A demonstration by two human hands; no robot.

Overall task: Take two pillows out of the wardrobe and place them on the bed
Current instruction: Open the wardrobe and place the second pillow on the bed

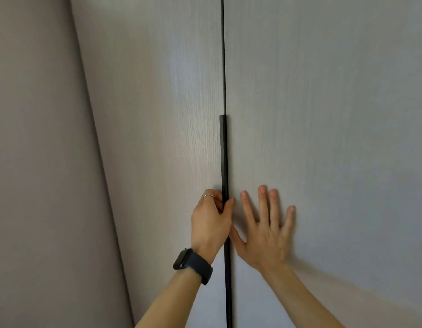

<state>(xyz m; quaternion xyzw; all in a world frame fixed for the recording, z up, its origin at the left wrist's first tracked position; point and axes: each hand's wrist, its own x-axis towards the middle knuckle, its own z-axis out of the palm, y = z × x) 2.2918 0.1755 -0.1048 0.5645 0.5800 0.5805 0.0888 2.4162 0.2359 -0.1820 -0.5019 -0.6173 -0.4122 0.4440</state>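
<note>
At the wardrobe (158,114) seam, left hand (211,221) is gripping the black handle strip (223,157), fingers clamped. Right hand (266,230) is pressing flat, fingers spread, just beside it.

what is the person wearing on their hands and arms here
Both forearms are bare, with no sleeves in view. The left hand has a thin silver ring on one finger, and a dark navy smartwatch with a rectangular black face and a matte strap sits on that wrist. The right hand wears nothing: no ring, no band, no glove.

Your view: dim, soft indoor light | faint sheen on wardrobe door (177,91) | right hand (266,230) slightly blurred | edges bowed
</note>
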